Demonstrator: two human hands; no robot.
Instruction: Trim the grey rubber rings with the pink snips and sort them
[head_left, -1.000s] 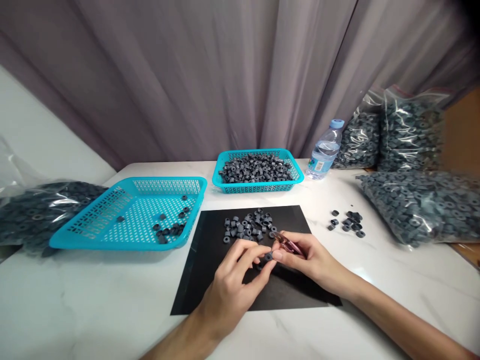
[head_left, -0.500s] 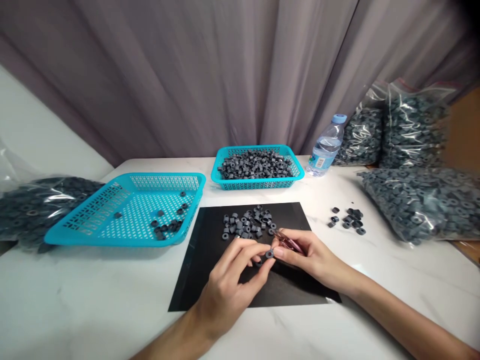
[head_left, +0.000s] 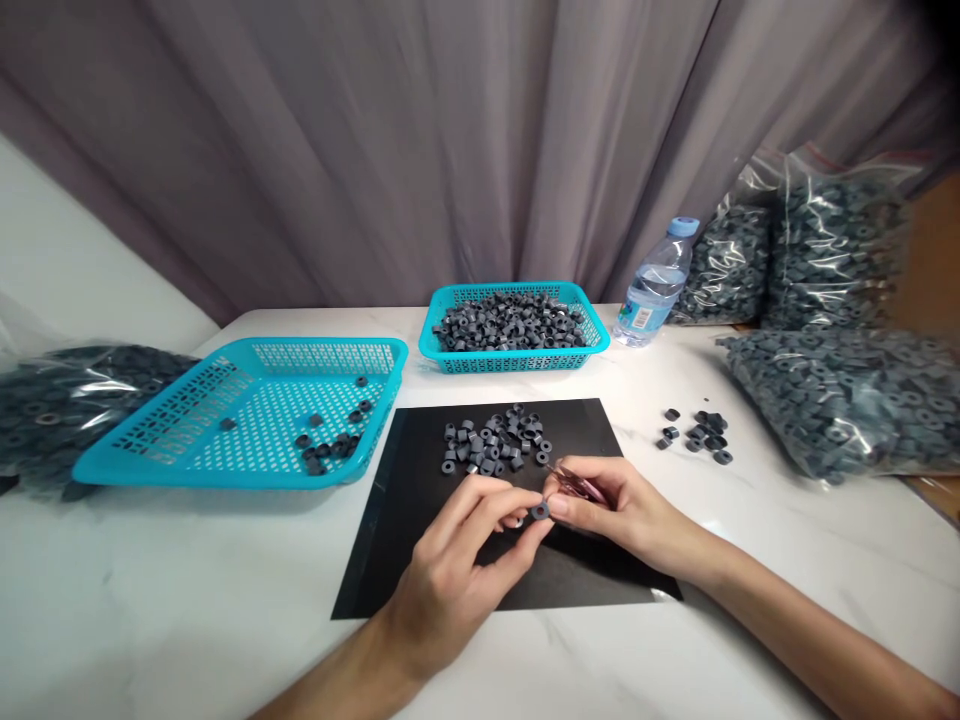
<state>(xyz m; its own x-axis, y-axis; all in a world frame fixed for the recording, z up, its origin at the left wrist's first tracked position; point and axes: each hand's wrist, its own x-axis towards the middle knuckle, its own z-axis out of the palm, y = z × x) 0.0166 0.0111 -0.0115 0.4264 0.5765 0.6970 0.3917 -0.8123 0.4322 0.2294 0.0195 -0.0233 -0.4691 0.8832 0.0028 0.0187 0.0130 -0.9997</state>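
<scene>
A small grey ring-shaped spacer (head_left: pixel 540 510) is pinched between the thumb and index finger of my left hand (head_left: pixel 469 565). My right hand (head_left: pixel 611 505) is closed around a slim, pinkish shiny metal tool (head_left: pixel 581 486), whose exact kind is partly hidden by the fingers. The right thumb and fingertip touch the spacer's right side. Both hands are above a black mat (head_left: pixel 409 510). Just beyond them, a loose pile of grey spacers (head_left: pixel 495 440) lies on the mat.
A blue basket (head_left: pixel 225 480) at left holds several spacers; another blue basket (head_left: pixel 517 366) at the back is heaped with them. Right of the mat lies a small group of spacers (head_left: pixel 697 432). A water bottle (head_left: pixel 656 285) and bulging plastic bags (head_left: pixel 847 400) stand beyond; another bag (head_left: pixel 82 400) sits far left.
My hands keep nearly the same pose around the spacer, with slight finger movement. The tool in my right hand has turned a little. The camera view has shifted slightly.
</scene>
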